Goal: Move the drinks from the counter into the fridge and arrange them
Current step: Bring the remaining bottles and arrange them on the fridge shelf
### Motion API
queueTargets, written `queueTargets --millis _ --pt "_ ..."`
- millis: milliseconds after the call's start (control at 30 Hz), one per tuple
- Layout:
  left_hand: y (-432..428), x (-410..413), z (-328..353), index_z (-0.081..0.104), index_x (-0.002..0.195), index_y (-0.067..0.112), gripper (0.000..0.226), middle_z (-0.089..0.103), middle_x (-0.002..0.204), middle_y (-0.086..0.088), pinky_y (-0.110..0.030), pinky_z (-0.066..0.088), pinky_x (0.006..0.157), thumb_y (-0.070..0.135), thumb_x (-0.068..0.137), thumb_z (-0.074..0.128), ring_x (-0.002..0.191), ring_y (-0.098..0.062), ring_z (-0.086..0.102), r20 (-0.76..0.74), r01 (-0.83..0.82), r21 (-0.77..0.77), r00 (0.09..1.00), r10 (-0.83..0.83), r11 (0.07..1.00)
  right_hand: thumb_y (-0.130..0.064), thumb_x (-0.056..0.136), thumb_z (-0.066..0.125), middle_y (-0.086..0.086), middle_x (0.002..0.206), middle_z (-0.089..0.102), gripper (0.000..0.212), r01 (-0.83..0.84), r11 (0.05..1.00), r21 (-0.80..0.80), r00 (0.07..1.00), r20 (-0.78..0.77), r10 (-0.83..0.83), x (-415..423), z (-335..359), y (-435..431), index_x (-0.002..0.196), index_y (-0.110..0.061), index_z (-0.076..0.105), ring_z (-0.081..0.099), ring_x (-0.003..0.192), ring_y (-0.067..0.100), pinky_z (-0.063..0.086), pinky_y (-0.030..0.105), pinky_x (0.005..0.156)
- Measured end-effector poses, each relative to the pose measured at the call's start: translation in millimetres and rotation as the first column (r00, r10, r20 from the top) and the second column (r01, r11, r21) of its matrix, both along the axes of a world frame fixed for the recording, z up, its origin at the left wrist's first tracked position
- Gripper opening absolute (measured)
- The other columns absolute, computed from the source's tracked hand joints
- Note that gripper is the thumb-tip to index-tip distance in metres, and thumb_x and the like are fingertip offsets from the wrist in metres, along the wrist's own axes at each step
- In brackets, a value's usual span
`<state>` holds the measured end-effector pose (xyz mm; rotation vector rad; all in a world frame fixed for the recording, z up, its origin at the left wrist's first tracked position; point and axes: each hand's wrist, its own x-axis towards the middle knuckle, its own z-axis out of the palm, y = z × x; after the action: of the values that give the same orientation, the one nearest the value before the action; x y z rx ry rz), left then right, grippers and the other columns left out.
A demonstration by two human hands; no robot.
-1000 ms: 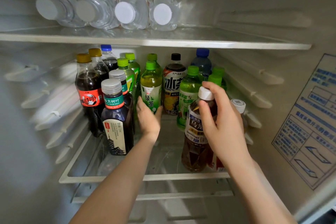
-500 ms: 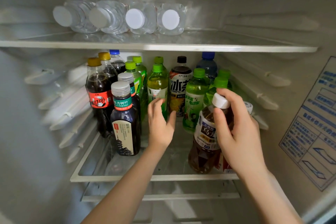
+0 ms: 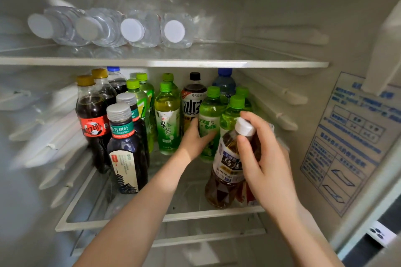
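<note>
You're looking at glossy plastic nearly everywhere. The oolong tea bottle [image 3: 225, 180] is clear plastic with a smooth, shiny wrap label and a ribbed white cap [image 3: 245, 126]. The pale-green bottle [image 3: 209, 112] is translucent plastic in a glossy printed sleeve. The dark tea bottle [image 3: 128, 158] carries a matt, paper-looking label under a ribbed silver-grey cap [image 3: 119, 111]. The water bottles [image 3: 138, 28] are thin, crinkled clear plastic. The upper shelf [image 3: 173, 63] and lower shelf [image 3: 86, 225] are clear glass with smooth white plastic trim. The fridge wall [image 3: 282, 17] is smooth white plastic with a faint sheen, and its sticker [image 3: 347, 141] looks smooth and printed.
</note>
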<state>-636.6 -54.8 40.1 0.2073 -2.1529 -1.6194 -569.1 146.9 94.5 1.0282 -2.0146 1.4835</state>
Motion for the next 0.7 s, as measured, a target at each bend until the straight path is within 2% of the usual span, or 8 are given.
queueTargets --millis 67,167,267,333,433,500,600,700 --pt "2 3 -1 0.045 0.132 0.011 0.063 0.056 0.128 -0.008 -0.046 0.046 0.100 0.028 0.079 0.075 0.120 -0.023 0.054 0.004 -0.135 -0.107 0.991 0.137 0.985 -0.030 0.094 0.048 -0.018 0.124 0.056 0.036 -0.008 1.000 -0.013 1.000 0.007 0.009 -2 -1 1 0.130 -0.033 0.048 0.051 0.117 -0.002 0.045 0.022 0.094" --pt "0 18 -3 0.049 0.127 0.008 0.076 0.052 0.123 -0.010 -0.043 0.048 0.095 0.045 0.068 0.079 0.114 -0.025 0.053 -0.006 -0.403 -0.277 0.909 0.418 0.872 -0.028 0.096 0.049 -0.024 0.123 0.054 0.035 -0.016 1.000 -0.023 1.000 0.010 0.016 -4 -1 1 0.130 -0.034 0.048 0.050 0.116 -0.005 0.039 0.008 0.091" --pt "-8 36 -6 0.055 0.124 0.013 0.074 0.058 0.122 -0.006 -0.042 0.048 0.097 0.048 0.064 0.081 0.115 -0.022 0.056 -0.065 -0.385 -0.233 0.923 0.380 0.893 -0.025 0.095 0.050 -0.030 0.120 0.053 0.036 -0.026 0.999 -0.030 1.000 0.011 0.026 -5 -1 -2 0.129 -0.036 0.048 0.050 0.112 -0.009 0.036 0.003 0.087" --pt "-9 48 -9 0.057 0.123 0.016 0.067 0.060 0.122 -0.004 -0.043 0.047 0.099 0.041 0.067 0.082 0.116 -0.020 0.057 -0.097 -0.361 -0.144 0.932 0.350 0.921 -0.028 0.094 0.049 -0.035 0.116 0.052 0.036 -0.032 0.999 -0.030 0.999 0.013 0.032 -6 -1 -5 0.128 -0.038 0.047 0.051 0.107 -0.010 0.037 0.003 0.085" --pt "-6 58 -13 0.057 0.124 0.015 0.062 0.064 0.121 -0.001 -0.043 0.047 0.100 0.029 0.069 0.083 0.113 -0.017 0.060 -0.134 -0.357 -0.017 0.926 0.352 0.934 -0.027 0.093 0.048 -0.032 0.118 0.051 0.036 -0.037 0.999 -0.027 0.999 0.002 0.037 -9 -1 -10 0.129 -0.033 0.048 0.050 0.108 -0.012 0.036 0.003 0.087" --pt "-6 63 -16 0.054 0.124 0.016 0.066 0.065 0.119 0.002 -0.041 0.049 0.099 0.029 0.067 0.084 0.111 -0.015 0.061 -0.155 -0.389 -0.009 0.910 0.383 0.921 -0.022 0.095 0.050 -0.030 0.120 0.051 0.036 -0.034 0.999 -0.030 0.999 -0.006 0.033 -11 -1 -12 0.129 -0.030 0.049 0.049 0.108 -0.013 0.035 0.002 0.086" --pt "-8 70 -15 0.049 0.113 0.026 0.063 0.066 0.110 0.005 -0.038 0.052 0.091 0.038 0.063 0.085 0.102 -0.013 0.062 -0.176 -0.446 -0.012 0.882 0.437 0.895 -0.019 0.096 0.051 -0.029 0.121 0.051 0.035 -0.032 0.999 -0.028 0.999 -0.012 0.032 -14 -1 -15 0.130 -0.028 0.049 0.049 0.109 -0.014 0.035 0.002 0.086" --pt "-7 75 -14 0.048 0.110 0.019 0.068 0.063 0.103 0.002 -0.034 0.051 0.079 0.050 0.060 0.081 0.093 -0.016 0.060 -0.213 -0.549 -0.165 0.831 0.513 0.820 -0.020 0.096 0.051 -0.031 0.119 0.051 0.034 -0.012 1.000 -0.028 0.999 -0.031 0.011 -15 -2 -18 0.129 -0.027 0.050 0.049 0.104 -0.016 0.036 0.001 0.083"
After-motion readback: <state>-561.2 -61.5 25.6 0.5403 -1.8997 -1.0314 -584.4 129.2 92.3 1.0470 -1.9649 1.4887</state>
